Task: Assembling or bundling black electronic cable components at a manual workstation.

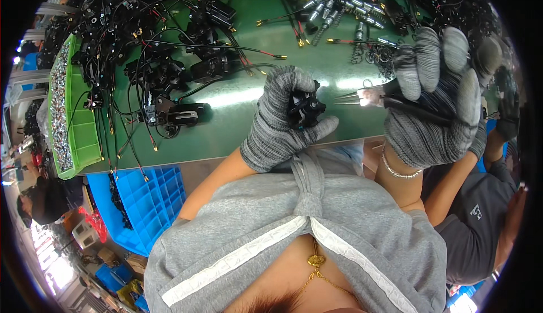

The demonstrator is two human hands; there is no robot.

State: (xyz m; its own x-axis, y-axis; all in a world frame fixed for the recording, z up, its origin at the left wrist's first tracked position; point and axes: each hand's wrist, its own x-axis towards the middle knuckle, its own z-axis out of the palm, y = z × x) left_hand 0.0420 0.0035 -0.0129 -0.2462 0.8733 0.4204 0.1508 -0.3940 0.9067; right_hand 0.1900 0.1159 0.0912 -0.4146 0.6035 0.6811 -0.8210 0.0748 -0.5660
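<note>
Head view, left to right: a green tray (68, 143) of small metal parts sits at the left edge of the green table (237, 137), with a blue gridded crate (153, 205) below the table's near edge. Across the table's far left and far middle lies a tangle of black wired assemblies (169, 69) with thin black and red leads ending in brass tips.

Just above the near edge, about mid-table, the left hand (280, 123) in a grey knit glove pinches a small black plastic component (304, 109) between thumb and curled fingers. The part is dark, angular and glossy, with several lobes or prongs; its finer detail cannot be made out.

To its right, the right hand (435, 106), also gloved in grey, is closed in a fist round the black handles of a pair of needle-nose pliers (362, 97). The slim metal tips point left toward the component, near it but apart from it.

At the far right of the table lie small metal springs and cylindrical connectors (339, 4). A second person's arm (458, 183) shows at the right rim.
</note>
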